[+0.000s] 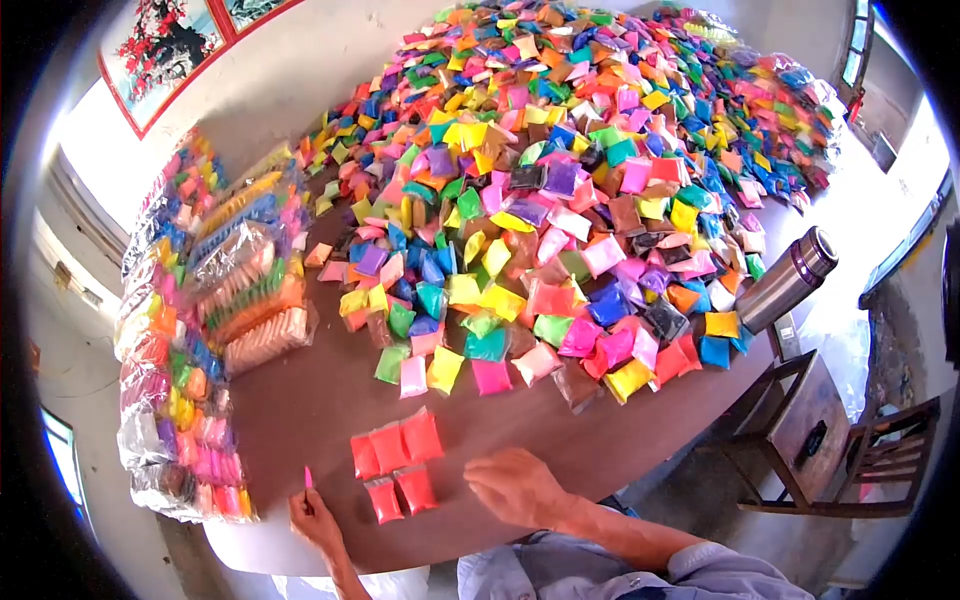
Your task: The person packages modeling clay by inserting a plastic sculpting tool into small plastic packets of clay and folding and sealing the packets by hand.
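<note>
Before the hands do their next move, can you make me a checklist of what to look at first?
1. Left hand pinching the small pink piece: ok.
2. Right hand apart from the red packets: ok.
3. Right hand empty: cannot tell, its palm is hidden.
4. Both rows of red packets equal: not ok, three in the farther row, two in the nearer.
5. Red packets apart from the multicoloured packet heap: ok.

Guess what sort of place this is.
Probably an informal packing workshop: a loose heap of coloured packets, clear bags of similar packets, and red packets in rows on the brown table.
</note>
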The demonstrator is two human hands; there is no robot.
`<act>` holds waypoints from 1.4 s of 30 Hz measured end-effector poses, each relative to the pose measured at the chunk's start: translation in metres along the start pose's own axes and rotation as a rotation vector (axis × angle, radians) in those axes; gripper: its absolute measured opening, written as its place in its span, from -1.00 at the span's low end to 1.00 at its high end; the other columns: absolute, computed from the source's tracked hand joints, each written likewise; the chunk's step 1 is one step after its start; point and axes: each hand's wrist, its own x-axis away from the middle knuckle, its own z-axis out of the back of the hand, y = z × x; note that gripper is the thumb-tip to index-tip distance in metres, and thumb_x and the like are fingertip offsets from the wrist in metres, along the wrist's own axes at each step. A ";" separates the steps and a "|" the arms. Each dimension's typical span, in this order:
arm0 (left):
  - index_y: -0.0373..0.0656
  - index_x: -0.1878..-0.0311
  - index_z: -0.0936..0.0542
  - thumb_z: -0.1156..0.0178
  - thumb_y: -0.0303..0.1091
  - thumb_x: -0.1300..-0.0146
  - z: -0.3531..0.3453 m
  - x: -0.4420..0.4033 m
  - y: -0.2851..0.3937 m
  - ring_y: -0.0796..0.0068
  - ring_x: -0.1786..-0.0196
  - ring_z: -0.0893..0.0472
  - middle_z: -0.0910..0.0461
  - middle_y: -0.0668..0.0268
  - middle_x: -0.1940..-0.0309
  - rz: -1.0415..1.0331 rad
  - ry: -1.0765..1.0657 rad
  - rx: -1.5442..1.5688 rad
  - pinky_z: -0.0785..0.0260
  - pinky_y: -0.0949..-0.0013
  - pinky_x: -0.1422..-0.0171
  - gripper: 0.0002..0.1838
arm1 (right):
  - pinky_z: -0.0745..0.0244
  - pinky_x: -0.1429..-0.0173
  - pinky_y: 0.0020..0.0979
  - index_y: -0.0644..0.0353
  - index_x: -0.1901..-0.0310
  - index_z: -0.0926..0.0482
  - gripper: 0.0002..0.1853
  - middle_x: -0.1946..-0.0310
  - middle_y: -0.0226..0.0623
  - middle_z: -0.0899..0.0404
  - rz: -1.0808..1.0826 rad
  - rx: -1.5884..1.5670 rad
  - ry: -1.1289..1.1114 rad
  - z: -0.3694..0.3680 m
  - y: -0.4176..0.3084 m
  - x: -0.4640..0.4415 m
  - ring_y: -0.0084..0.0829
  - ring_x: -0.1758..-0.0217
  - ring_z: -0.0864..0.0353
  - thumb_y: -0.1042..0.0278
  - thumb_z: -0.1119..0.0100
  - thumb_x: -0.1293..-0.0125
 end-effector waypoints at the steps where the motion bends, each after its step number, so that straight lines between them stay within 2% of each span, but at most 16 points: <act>1: -0.28 0.27 -0.60 -0.29 -0.42 -0.47 0.000 0.000 -0.002 0.53 0.44 -0.43 -0.48 0.32 0.50 -0.004 -0.002 -0.011 -0.36 0.33 0.35 -0.83 | -0.63 -0.09 -0.14 0.18 0.04 -0.69 -0.79 0.03 -0.27 -0.76 0.007 0.000 0.006 -0.001 0.001 0.001 -0.19 0.04 -0.76 0.45 -0.44 -0.32; 9: -0.27 0.26 -0.62 -0.29 -0.44 -0.46 0.000 0.001 -0.015 0.50 0.45 -0.46 -0.51 0.29 0.49 -0.041 -0.006 -0.004 -0.36 0.33 0.35 -0.85 | -0.65 -0.13 -0.13 0.21 0.04 -0.71 -0.80 0.01 -0.23 -0.77 -0.015 -0.016 -0.018 -0.001 0.001 0.003 -0.17 0.01 -0.77 0.45 -0.42 -0.33; 14: -0.27 0.24 -0.63 -0.29 -0.42 -0.45 0.002 0.001 -0.001 0.41 0.42 -0.53 -0.57 0.23 0.46 -0.046 0.010 -0.036 -0.42 0.25 0.30 -0.86 | -0.66 -0.08 -0.09 0.19 0.04 -0.74 -0.82 0.05 -0.20 -0.79 -0.029 -0.057 -0.009 0.004 -0.002 0.003 -0.13 0.05 -0.79 0.44 -0.41 -0.33; 17: -0.28 0.24 -0.63 -0.33 -0.34 -0.47 0.005 0.001 -0.005 0.42 0.33 -0.51 -0.56 0.24 0.41 0.015 -0.037 -0.072 -0.42 0.23 0.22 -0.80 | -0.67 -0.05 -0.09 0.13 0.04 -0.76 -0.80 0.08 -0.21 -0.80 -0.121 0.096 0.052 0.029 0.001 0.013 -0.11 0.08 -0.80 0.47 -0.41 -0.31; 19: -0.29 0.23 -0.63 -0.33 -0.34 -0.48 0.001 0.001 -0.024 0.41 0.32 -0.51 -0.56 0.25 0.40 0.041 -0.076 -0.032 -0.43 0.24 0.20 -0.79 | -0.67 -0.05 -0.11 0.08 0.03 -0.76 -0.75 0.06 -0.25 -0.80 -0.147 0.313 0.228 0.056 0.013 0.022 -0.11 0.05 -0.78 0.49 -0.42 -0.26; 20: -0.30 0.23 -0.63 -0.32 -0.33 -0.49 -0.002 -0.001 -0.034 0.41 0.30 -0.51 -0.56 0.26 0.39 0.067 -0.082 -0.002 -0.43 0.24 0.18 -0.78 | -0.67 -0.09 -0.13 0.12 0.02 -0.78 -0.75 0.03 -0.25 -0.79 -0.156 0.392 0.273 0.072 0.022 0.026 -0.11 0.01 -0.76 0.52 -0.42 -0.25; 21: -0.27 0.17 -0.68 -0.31 -0.35 -0.47 -0.004 -0.001 -0.042 0.27 0.34 -0.60 -0.65 0.16 0.39 -0.009 -0.051 -0.039 -0.48 0.20 0.18 -0.84 | -0.67 -0.13 -0.14 0.16 0.02 -0.79 -0.74 0.00 -0.25 -0.78 -0.162 0.466 0.317 0.089 0.031 0.029 -0.11 -0.04 -0.75 0.55 -0.42 -0.24; 24: -0.27 0.17 -0.69 -0.30 -0.34 -0.48 0.004 -0.003 -0.014 0.29 0.32 -0.63 -0.68 0.15 0.37 0.061 -0.082 -0.055 -0.50 0.19 0.17 -0.83 | -0.65 -0.20 -0.12 0.20 -0.02 -0.76 -0.69 -0.07 -0.18 -0.73 -0.206 0.599 0.349 0.132 0.050 0.033 -0.08 -0.12 -0.72 0.58 -0.42 -0.22; 26: -0.27 0.17 -0.69 -0.30 -0.34 -0.49 -0.003 0.000 -0.020 0.30 0.33 -0.63 -0.68 0.15 0.38 0.018 -0.063 -0.042 -0.50 0.18 0.19 -0.83 | -0.61 -0.27 -0.09 0.21 -0.08 -0.73 -0.63 -0.15 -0.13 -0.68 -0.263 0.746 0.368 0.146 0.055 0.030 -0.05 -0.20 -0.67 0.59 -0.43 -0.20; 28: -0.28 0.17 -0.69 -0.30 -0.34 -0.49 0.006 -0.005 -0.015 0.30 0.34 -0.63 -0.68 0.15 0.38 -0.029 -0.024 -0.042 -0.50 0.17 0.21 -0.82 | -0.61 -0.25 -0.05 0.17 -0.14 -0.71 -0.58 -0.20 -0.16 -0.65 -0.227 0.705 0.323 0.150 0.064 0.035 0.00 -0.21 -0.65 0.56 -0.41 -0.21; 30: -0.27 0.19 -0.68 -0.31 -0.36 -0.48 0.007 -0.002 0.002 0.33 0.34 -0.62 -0.67 0.17 0.39 0.054 -0.062 -0.065 -0.49 0.17 0.23 -0.83 | -0.56 -0.31 -0.04 0.17 -0.18 -0.69 -0.54 -0.19 -0.17 -0.65 -0.216 0.688 0.329 0.151 0.065 0.032 -0.02 -0.23 -0.64 0.53 -0.43 -0.21; 32: -0.27 0.21 -0.68 -0.32 -0.37 -0.47 0.003 0.001 -0.005 0.35 0.36 -0.60 -0.65 0.18 0.42 0.029 -0.043 -0.015 -0.48 0.20 0.24 -0.84 | -0.47 -0.40 -0.05 0.16 -0.20 -0.68 -0.52 -0.20 -0.20 -0.63 -0.242 0.813 0.265 0.159 0.063 0.021 -0.05 -0.33 -0.57 0.48 -0.45 -0.19; 33: -0.27 0.21 -0.69 -0.32 -0.37 -0.47 0.004 0.002 -0.001 0.36 0.37 -0.60 -0.65 0.18 0.42 0.000 -0.027 -0.039 -0.48 0.21 0.24 -0.84 | -0.36 -0.48 -0.01 0.17 -0.19 -0.68 -0.50 -0.23 -0.21 -0.61 -0.221 0.878 0.256 0.159 0.063 0.015 -0.06 -0.42 -0.50 0.44 -0.48 -0.17; 37: -0.27 0.20 -0.68 -0.32 -0.36 -0.48 0.003 -0.001 -0.008 0.35 0.39 -0.58 -0.64 0.19 0.42 -0.019 -0.024 -0.034 -0.47 0.22 0.25 -0.83 | -0.23 -0.55 0.05 0.17 -0.17 -0.68 -0.49 -0.29 -0.21 -0.55 -0.195 0.879 0.205 0.158 0.078 0.004 -0.07 -0.48 -0.44 0.38 -0.53 -0.14; 40: -0.27 0.23 -0.63 -0.32 -0.33 -0.50 0.003 -0.001 -0.011 0.42 0.31 -0.54 -0.59 0.24 0.39 0.080 -0.081 -0.053 -0.44 0.25 0.19 -0.79 | -0.22 -0.56 0.04 0.15 -0.18 -0.68 -0.48 -0.31 -0.22 -0.54 -0.204 0.849 0.226 0.155 0.078 0.002 -0.08 -0.48 -0.43 0.35 -0.56 -0.15; 42: -0.27 0.24 -0.62 -0.30 -0.30 -0.52 -0.001 -0.001 -0.023 0.43 0.34 -0.52 -0.57 0.25 0.43 0.042 -0.068 0.008 -0.43 0.25 0.21 -0.76 | -0.22 -0.55 0.04 0.14 -0.18 -0.68 -0.48 -0.32 -0.22 -0.54 -0.213 0.864 0.222 0.154 0.078 0.003 -0.08 -0.49 -0.43 0.33 -0.57 -0.16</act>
